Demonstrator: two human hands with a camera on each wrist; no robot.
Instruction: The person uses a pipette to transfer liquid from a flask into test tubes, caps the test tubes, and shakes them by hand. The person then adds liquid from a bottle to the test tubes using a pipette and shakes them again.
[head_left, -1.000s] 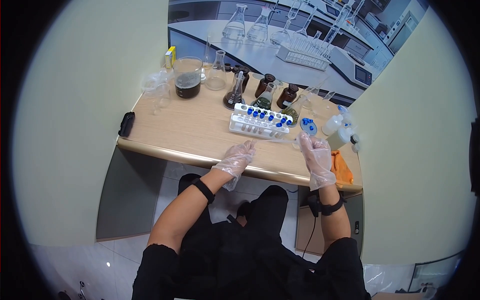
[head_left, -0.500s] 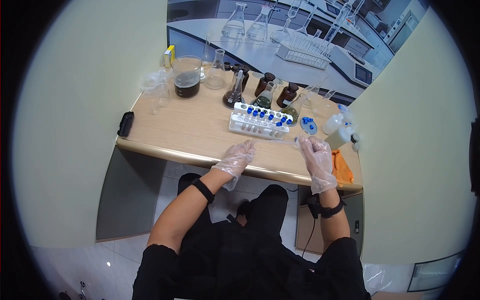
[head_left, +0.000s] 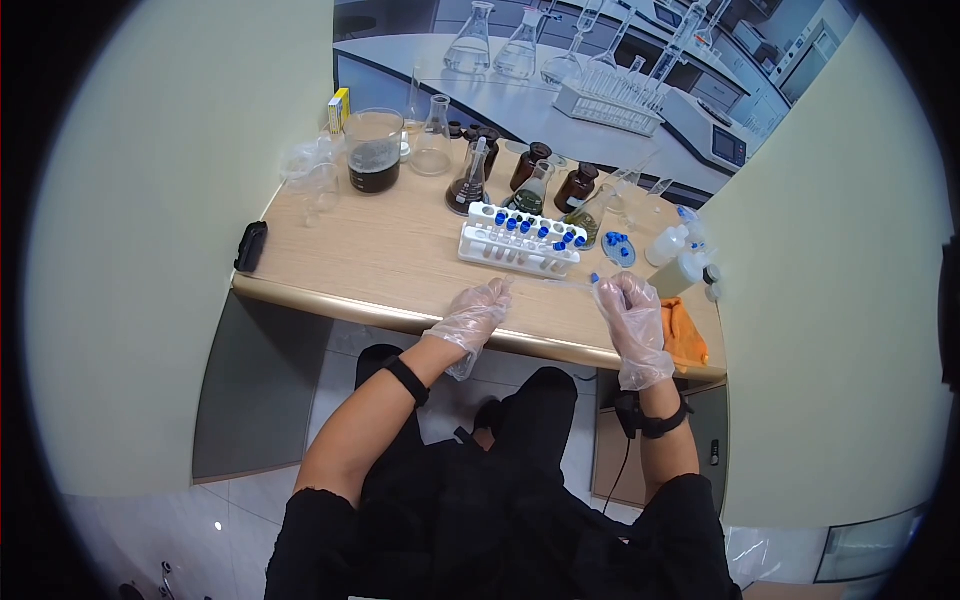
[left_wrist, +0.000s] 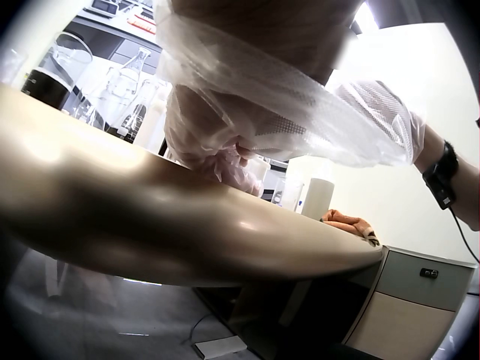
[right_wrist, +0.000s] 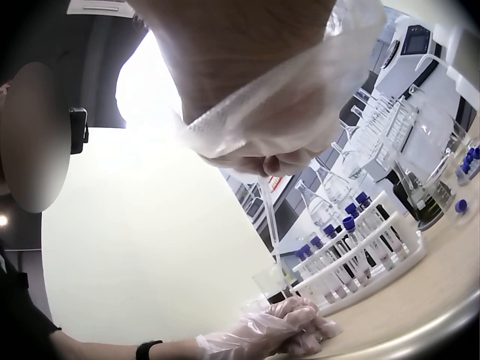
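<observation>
Both hands wear clear plastic gloves above the table's front edge. My right hand [head_left: 632, 325] pinches the upper end of a clear plastic dropper [right_wrist: 270, 217]. The dropper slants down to the curled fingers of my left hand [head_left: 470, 318], which grip a clear tube at its lower end; the fingers mostly hide that tube. Just behind the hands stands a white rack [head_left: 515, 255] of blue-capped test tubes [right_wrist: 352, 240]. A loose blue cap [head_left: 594, 278] lies beside the right fingers, and more blue caps [head_left: 620, 248] sit in a round dish.
Behind the rack stand flasks of dark liquid [head_left: 468, 190] and brown bottles [head_left: 577, 190]. A large beaker [head_left: 375, 170] is at the back left. White plastic bottles [head_left: 682, 275] and an orange cloth [head_left: 684, 335] lie to the right. A black object [head_left: 252, 247] is at the left edge.
My right hand has lowered slightly toward me, and the loose blue cap beside it shows more fully. The left hand has stayed in place.
</observation>
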